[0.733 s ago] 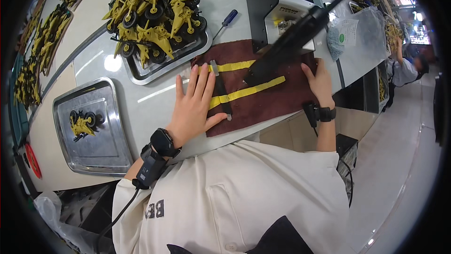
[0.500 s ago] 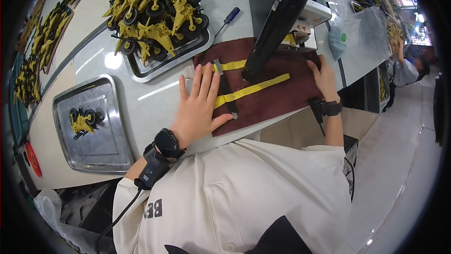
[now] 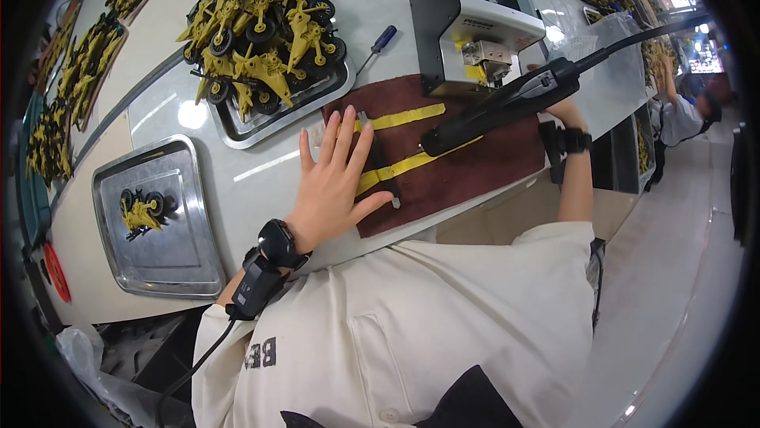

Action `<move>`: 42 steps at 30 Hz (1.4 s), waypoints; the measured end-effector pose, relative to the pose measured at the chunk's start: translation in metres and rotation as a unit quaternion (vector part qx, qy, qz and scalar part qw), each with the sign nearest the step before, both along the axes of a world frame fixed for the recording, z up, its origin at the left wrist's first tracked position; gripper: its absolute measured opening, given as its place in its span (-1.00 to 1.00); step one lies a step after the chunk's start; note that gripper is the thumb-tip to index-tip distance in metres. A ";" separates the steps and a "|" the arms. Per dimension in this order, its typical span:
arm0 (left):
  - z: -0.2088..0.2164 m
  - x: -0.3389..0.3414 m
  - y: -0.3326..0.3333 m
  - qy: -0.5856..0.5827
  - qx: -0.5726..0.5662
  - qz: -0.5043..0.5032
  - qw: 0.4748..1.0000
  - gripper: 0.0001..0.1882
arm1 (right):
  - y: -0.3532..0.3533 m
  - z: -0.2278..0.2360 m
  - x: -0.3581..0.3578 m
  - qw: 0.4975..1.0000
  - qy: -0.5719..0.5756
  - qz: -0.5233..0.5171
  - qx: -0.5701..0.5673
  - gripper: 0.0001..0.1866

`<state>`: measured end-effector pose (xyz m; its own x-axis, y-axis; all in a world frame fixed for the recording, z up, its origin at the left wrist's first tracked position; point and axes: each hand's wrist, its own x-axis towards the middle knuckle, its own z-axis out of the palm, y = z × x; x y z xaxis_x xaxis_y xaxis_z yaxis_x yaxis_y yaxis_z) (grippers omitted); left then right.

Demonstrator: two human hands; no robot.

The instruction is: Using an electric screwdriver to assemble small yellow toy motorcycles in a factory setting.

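My left hand [image 3: 328, 178] lies flat with its fingers spread, over the left side of a dark red cloth mat [image 3: 499, 160] and the table beside it. Under its fingertips and thumb runs a dark strip [image 3: 387, 160] with grey ends. Yellow tape strips [image 3: 412, 117] cross the mat. A black electric screwdriver [image 3: 491, 115] slants low over the mat, its tip pointing left toward my left hand and its cable trailing right. My right hand [image 3: 568, 114] is closed around its rear part; most of the fingers are hidden behind the tool.
A metal tray [image 3: 342, 79] heaped with yellow-black toy motorcycles stands far left of the mat. Another metal tray [image 3: 170, 263] holds one toy motorcycle [image 3: 141, 213]. A blue-handled screwdriver [image 3: 383, 39] lies near the heap. A white machine [image 3: 495, 20] stands behind the mat. Another person [image 3: 681, 123] works at right.
My right hand has left the mat's right edge and taken hold of the electric screwdriver. The tool has swung from steep to a low slant, its cable end going right. My left hand stays put.
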<state>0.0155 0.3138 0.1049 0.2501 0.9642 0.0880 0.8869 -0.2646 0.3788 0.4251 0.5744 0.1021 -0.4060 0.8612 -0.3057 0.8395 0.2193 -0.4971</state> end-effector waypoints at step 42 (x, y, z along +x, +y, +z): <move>-0.006 -0.006 -0.001 -0.014 -0.050 0.002 0.999 0.26 | -0.126 0.032 -0.007 0.982 -0.111 -0.143 -0.059 -0.55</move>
